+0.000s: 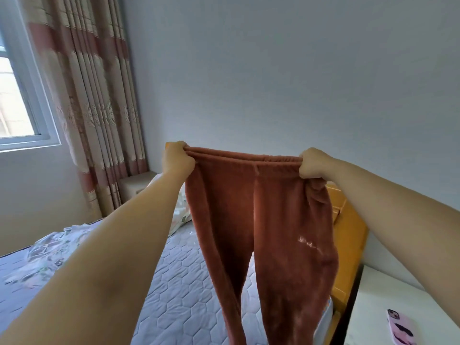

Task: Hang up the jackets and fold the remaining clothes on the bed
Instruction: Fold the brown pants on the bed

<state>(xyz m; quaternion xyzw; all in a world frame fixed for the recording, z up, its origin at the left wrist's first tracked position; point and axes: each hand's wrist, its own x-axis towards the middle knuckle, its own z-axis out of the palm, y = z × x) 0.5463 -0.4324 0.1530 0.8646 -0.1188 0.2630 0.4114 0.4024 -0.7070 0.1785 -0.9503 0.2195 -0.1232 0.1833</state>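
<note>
You're in a bedroom at home: a bed (179,282) with a quilted mattress and a wooden headboard (348,232) lies before you, long striped curtains (99,83) hang beside the window (15,95), and a phone (400,329) lies on the white bedside table (385,295).

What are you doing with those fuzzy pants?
A person is holding up a pair of rust-brown fleece trousers by the waistband, over the bed. The left hand grips one end of the waistband and the right hand grips the other, so the legs hang straight down. They are not folded yet. A patterned quilt lies bunched on the bed, and a phone rests on the white table beside it.
</note>
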